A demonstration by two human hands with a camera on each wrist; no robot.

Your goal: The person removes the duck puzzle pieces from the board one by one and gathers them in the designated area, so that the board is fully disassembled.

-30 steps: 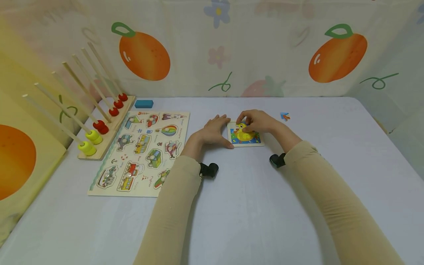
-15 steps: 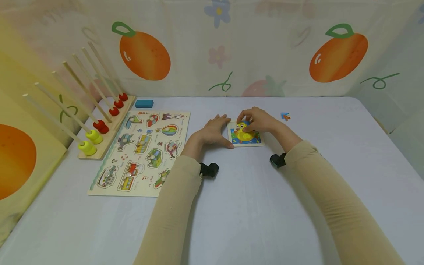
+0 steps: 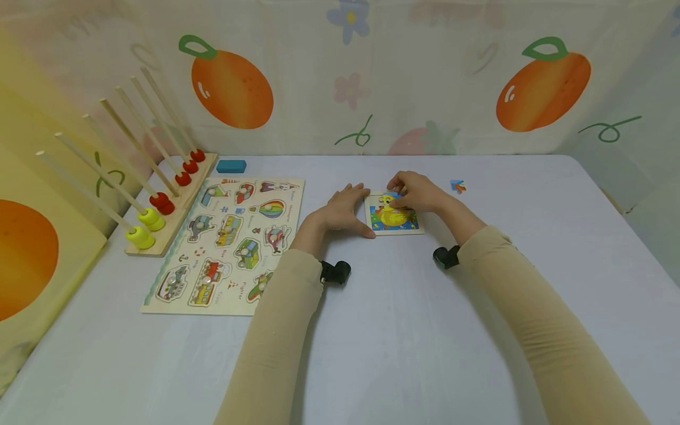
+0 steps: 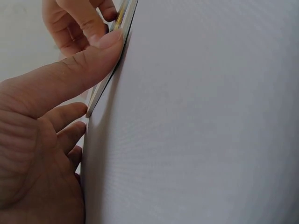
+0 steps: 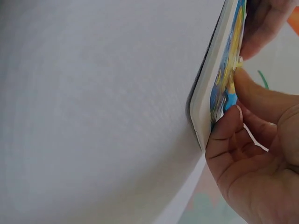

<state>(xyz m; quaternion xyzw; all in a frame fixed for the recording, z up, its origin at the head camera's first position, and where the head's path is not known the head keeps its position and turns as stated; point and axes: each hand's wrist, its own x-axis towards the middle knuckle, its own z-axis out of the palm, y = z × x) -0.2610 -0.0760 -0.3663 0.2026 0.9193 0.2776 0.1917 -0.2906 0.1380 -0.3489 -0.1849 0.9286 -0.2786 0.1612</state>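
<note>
Head view: your left hand (image 3: 342, 211), fingers spread, braces the duck jigsaw board (image 3: 397, 232) at its three o'clock; your right hand (image 3: 417, 193) pinches a piece (image 5: 231, 100) at the board's twelve o'clock; align before pressing.

The right hand (image 3: 417, 192) hides part of the duck puzzle (image 3: 391, 220); the loose piece (image 3: 458, 186) seems too small to read.

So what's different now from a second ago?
The right hand has shifted its fingertips slightly to the person's right and away from them, uncovering more of the top left of the duck puzzle. Whether any grip was taken or released isn't clear. The left hand, loose piece, board, blue block and abacus stayed put.
</note>
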